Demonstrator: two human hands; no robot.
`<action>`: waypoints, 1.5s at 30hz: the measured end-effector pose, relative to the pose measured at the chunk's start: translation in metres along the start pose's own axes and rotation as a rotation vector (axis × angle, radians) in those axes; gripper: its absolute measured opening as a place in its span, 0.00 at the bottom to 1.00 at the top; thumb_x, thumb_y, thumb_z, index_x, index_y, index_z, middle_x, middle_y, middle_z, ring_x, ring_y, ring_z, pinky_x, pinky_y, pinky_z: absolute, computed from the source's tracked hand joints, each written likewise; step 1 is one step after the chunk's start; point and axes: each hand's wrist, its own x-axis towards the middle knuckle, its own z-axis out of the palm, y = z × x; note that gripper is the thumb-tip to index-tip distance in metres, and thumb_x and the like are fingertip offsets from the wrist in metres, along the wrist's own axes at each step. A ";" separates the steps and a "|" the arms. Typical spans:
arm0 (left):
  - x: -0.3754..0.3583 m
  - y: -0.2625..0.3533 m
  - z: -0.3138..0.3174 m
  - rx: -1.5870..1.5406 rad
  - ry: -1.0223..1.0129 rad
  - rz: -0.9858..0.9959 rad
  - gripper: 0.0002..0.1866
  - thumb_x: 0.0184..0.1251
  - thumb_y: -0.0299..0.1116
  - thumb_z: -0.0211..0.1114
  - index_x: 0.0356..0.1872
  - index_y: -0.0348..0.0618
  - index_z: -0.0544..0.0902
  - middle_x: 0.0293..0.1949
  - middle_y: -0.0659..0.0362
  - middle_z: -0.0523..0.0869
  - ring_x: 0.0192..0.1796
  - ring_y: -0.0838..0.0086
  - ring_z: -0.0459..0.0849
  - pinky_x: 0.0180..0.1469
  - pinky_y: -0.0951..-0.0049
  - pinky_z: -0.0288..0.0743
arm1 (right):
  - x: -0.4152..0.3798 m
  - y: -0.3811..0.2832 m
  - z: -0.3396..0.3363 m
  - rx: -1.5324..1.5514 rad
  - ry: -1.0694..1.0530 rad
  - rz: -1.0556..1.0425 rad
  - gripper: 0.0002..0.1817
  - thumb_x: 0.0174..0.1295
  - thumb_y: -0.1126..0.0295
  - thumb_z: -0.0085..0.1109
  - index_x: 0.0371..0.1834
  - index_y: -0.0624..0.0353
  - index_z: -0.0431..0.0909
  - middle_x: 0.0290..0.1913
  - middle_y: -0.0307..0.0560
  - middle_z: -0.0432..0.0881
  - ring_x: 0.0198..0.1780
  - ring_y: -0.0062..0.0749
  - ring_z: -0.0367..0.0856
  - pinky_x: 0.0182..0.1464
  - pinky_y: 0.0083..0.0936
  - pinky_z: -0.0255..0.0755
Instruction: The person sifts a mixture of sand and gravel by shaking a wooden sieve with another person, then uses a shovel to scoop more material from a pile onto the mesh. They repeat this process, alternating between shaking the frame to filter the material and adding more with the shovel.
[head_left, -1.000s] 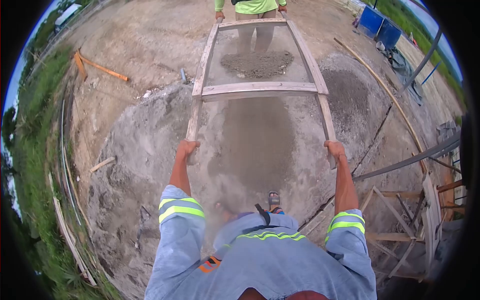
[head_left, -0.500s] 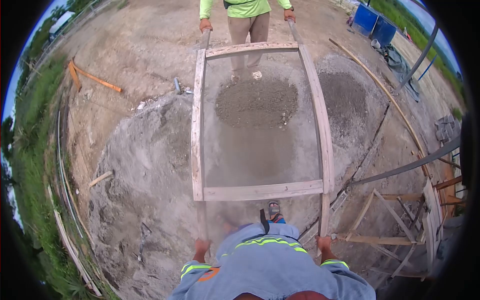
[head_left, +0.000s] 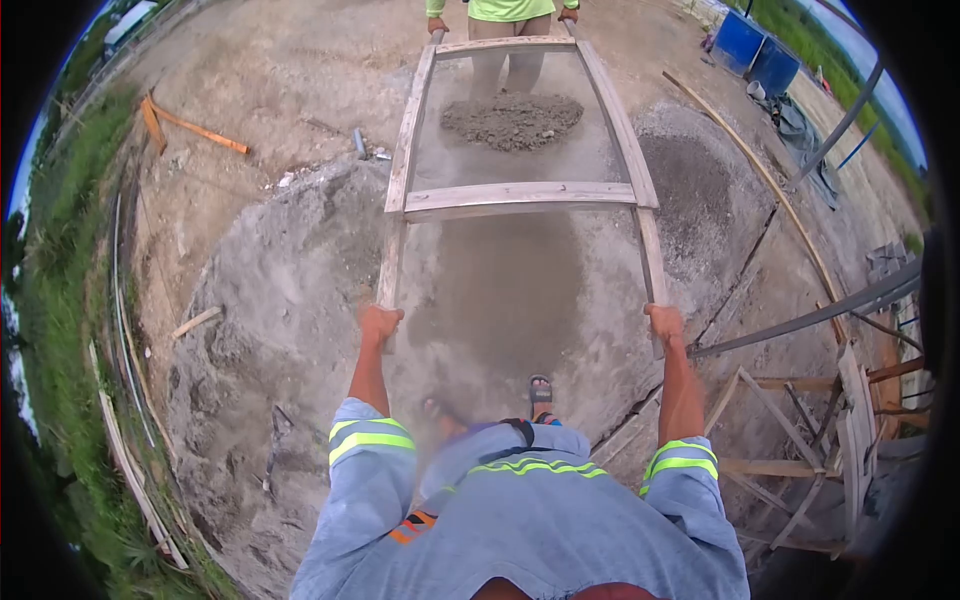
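A wooden-framed sieve (head_left: 520, 195) hangs level over the ground between me and another person. My left hand (head_left: 379, 323) is wrapped round its near left handle, and my right hand (head_left: 665, 322) grips the near right handle. Both my arms reach forward. On the far part of the mesh lies a heap of damp grey sand (head_left: 512, 122). The other person (head_left: 508, 10), in a bright green shirt, holds the two far handles. Beneath and nearer to me, a patch of fine dark sand (head_left: 508, 285) covers the ground.
A mound of grey material (head_left: 280, 260) spreads at the left. Darker gravel (head_left: 685, 195) lies right of the sieve, beside a long wooden strip (head_left: 765, 175). Wooden framing (head_left: 790, 470) stands at the lower right, and blue barrels (head_left: 735, 42) at the upper right.
The sieve has moved away from me, towards the other person, with my hands on it and my arms now stretched out. The heap on the mesh looks more bunched.
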 end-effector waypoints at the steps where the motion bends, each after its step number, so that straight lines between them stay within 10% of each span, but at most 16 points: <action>1: -0.021 -0.024 0.016 0.047 -0.004 -0.079 0.19 0.39 0.40 0.66 0.23 0.29 0.82 0.20 0.50 0.82 0.26 0.68 0.82 0.30 0.66 0.73 | -0.045 0.005 -0.007 -0.034 -0.060 -0.019 0.27 0.42 0.53 0.58 0.32 0.72 0.82 0.30 0.63 0.83 0.36 0.49 0.84 0.45 0.36 0.73; 6: -0.119 -0.223 0.106 0.161 0.063 -0.165 0.20 0.36 0.41 0.70 0.24 0.30 0.81 0.24 0.48 0.84 0.29 0.65 0.85 0.33 0.67 0.76 | -0.140 0.185 0.059 0.161 -0.232 0.258 0.28 0.41 0.54 0.62 0.36 0.72 0.80 0.33 0.64 0.83 0.41 0.53 0.82 0.43 0.38 0.72; 9: -0.181 -0.249 0.095 0.090 -0.233 -0.407 0.41 0.38 0.54 0.71 0.49 0.30 0.76 0.45 0.40 0.81 0.51 0.53 0.80 0.52 0.59 0.74 | -0.210 0.184 0.036 0.004 -0.204 0.274 0.29 0.38 0.52 0.63 0.34 0.72 0.81 0.36 0.64 0.83 0.41 0.54 0.81 0.42 0.38 0.72; 12: -0.175 -0.304 0.119 0.215 -0.163 -0.258 0.37 0.37 0.53 0.71 0.47 0.34 0.79 0.45 0.41 0.82 0.51 0.53 0.80 0.53 0.59 0.73 | -0.202 0.191 0.043 0.031 -0.161 0.258 0.29 0.38 0.52 0.63 0.34 0.71 0.81 0.34 0.62 0.83 0.38 0.51 0.82 0.41 0.37 0.73; 14: -0.141 -0.266 0.107 0.246 -0.233 -0.398 0.36 0.36 0.53 0.71 0.45 0.34 0.80 0.46 0.41 0.82 0.51 0.54 0.81 0.53 0.60 0.74 | -0.163 0.231 0.077 -0.006 -0.135 0.252 0.28 0.38 0.53 0.64 0.34 0.71 0.81 0.33 0.61 0.83 0.35 0.49 0.82 0.40 0.37 0.73; 21: -0.001 0.000 -0.001 -0.027 -0.060 -0.095 0.19 0.36 0.38 0.68 0.24 0.27 0.82 0.23 0.52 0.82 0.27 0.66 0.81 0.29 0.64 0.73 | -0.021 0.008 0.015 0.044 0.022 -0.011 0.27 0.43 0.55 0.61 0.36 0.74 0.80 0.31 0.60 0.83 0.36 0.42 0.83 0.41 0.32 0.73; 25: 0.024 0.055 -0.033 0.005 -0.039 0.003 0.20 0.39 0.39 0.66 0.27 0.29 0.83 0.24 0.48 0.84 0.30 0.64 0.85 0.34 0.63 0.75 | 0.010 -0.062 -0.039 0.105 -0.060 -0.051 0.27 0.44 0.55 0.59 0.35 0.72 0.81 0.31 0.61 0.82 0.36 0.42 0.83 0.42 0.34 0.73; 32: -0.084 -0.163 0.093 0.107 -0.025 -0.141 0.30 0.38 0.48 0.70 0.30 0.24 0.79 0.30 0.36 0.83 0.39 0.50 0.84 0.41 0.59 0.77 | -0.081 0.139 0.054 0.001 -0.057 0.109 0.29 0.41 0.53 0.62 0.32 0.74 0.81 0.31 0.65 0.82 0.40 0.47 0.84 0.42 0.37 0.73; 33: -0.100 -0.211 0.105 0.139 -0.027 -0.157 0.24 0.37 0.40 0.70 0.28 0.25 0.77 0.22 0.51 0.83 0.25 0.66 0.81 0.29 0.67 0.74 | -0.105 0.168 0.062 -0.007 -0.056 0.096 0.26 0.40 0.55 0.64 0.28 0.74 0.80 0.26 0.59 0.82 0.33 0.44 0.84 0.38 0.36 0.74; 36: -0.163 -0.300 0.128 0.197 0.004 -0.312 0.23 0.34 0.39 0.71 0.28 0.28 0.79 0.23 0.51 0.83 0.27 0.66 0.82 0.31 0.67 0.75 | -0.172 0.208 0.057 0.061 -0.158 0.233 0.19 0.40 0.61 0.63 0.25 0.70 0.79 0.21 0.51 0.80 0.24 0.35 0.80 0.30 0.33 0.74; 40: -0.172 -0.294 0.112 0.268 -0.199 -0.269 0.38 0.44 0.50 0.67 0.51 0.27 0.74 0.48 0.36 0.79 0.54 0.48 0.77 0.54 0.58 0.72 | -0.171 0.227 0.066 -0.003 -0.201 0.265 0.23 0.40 0.59 0.63 0.31 0.72 0.80 0.25 0.56 0.82 0.29 0.40 0.82 0.35 0.33 0.74; 45: -0.050 -0.146 0.055 0.098 -0.172 -0.293 0.27 0.33 0.45 0.71 0.30 0.28 0.83 0.31 0.43 0.85 0.39 0.57 0.85 0.41 0.63 0.78 | -0.075 0.125 0.083 0.084 -0.127 0.148 0.29 0.40 0.58 0.64 0.37 0.77 0.79 0.32 0.63 0.83 0.37 0.44 0.83 0.40 0.35 0.72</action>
